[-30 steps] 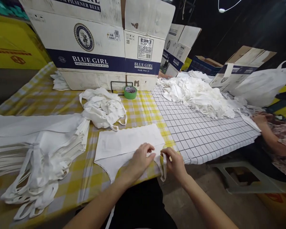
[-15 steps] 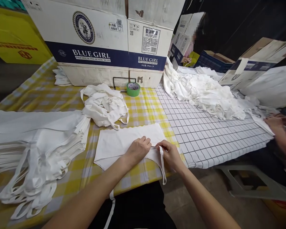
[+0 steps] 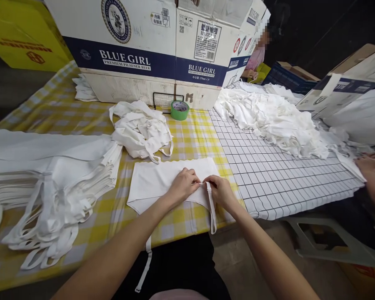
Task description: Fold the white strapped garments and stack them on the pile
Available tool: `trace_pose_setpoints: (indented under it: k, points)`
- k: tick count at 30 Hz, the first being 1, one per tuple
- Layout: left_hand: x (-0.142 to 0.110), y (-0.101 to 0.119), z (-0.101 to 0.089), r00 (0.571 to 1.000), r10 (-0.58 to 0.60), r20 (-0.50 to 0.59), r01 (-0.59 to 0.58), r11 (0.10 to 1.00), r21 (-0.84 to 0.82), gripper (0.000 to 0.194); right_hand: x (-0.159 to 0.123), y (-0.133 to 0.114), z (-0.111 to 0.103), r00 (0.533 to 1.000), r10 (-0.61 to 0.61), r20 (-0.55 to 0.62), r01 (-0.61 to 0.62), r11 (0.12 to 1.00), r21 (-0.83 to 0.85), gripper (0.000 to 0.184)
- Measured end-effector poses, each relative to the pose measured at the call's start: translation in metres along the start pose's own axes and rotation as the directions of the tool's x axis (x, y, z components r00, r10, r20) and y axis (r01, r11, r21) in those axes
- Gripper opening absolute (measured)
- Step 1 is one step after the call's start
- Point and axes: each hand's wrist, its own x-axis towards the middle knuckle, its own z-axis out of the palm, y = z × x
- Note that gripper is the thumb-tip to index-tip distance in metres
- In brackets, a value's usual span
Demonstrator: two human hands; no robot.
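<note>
A white strappy top, like a camisole (image 3: 156, 179), lies flat on the checked cloth before me. My left hand (image 3: 185, 184) pinches its fabric near the right end of the lower edge. Just beside it, my right hand (image 3: 219, 191) has its fingertips closed on the same garment where a shoulder strap (image 3: 212, 214) joins. That strap loops down below my right hand over the table edge. Another strap (image 3: 144, 266) dangles past the front edge above my lap, a small slider at its end. My fingers hide the exact spot between them.
A stack of folded white tops (image 3: 50, 166) with trailing straps lies left. Behind are a crumpled white heap (image 3: 142, 131), green tape (image 3: 179, 110) and a large beer carton (image 3: 125, 79). A bigger white pile (image 3: 268, 116) lies right; another person's hands (image 3: 367, 162) are at the far right.
My hands keep their grip on the top, and their fingertips sit slightly higher in view. The camera has turned a little, shifting the carton and tape upward and right.
</note>
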Motion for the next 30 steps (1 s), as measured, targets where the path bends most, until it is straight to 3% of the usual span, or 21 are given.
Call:
trace_pose_setpoints:
  k: [19, 26, 30]
  points:
    - [-0.001, -0.004, 0.005, 0.999, 0.015, -0.04, -0.016, 1.0, -0.016, 0.012, 0.006, -0.002, 0.007, 0.993, -0.111, 0.035, 0.116, 0.976, -0.183, 0.024]
    - [-0.002, -0.003, 0.008, 0.998, 0.0, -0.056, 0.0, 1.0, -0.008, 0.009, 0.004, -0.004, 0.009, 0.987, -0.154, 0.049, 0.161, 0.97, -0.181, 0.022]
    - [-0.003, -0.003, 0.007, 0.998, 0.003, -0.057, -0.003, 1.0, 0.006, 0.009, 0.007, -0.003, 0.011, 0.983, -0.182, 0.032, 0.184, 0.979, -0.082, 0.023]
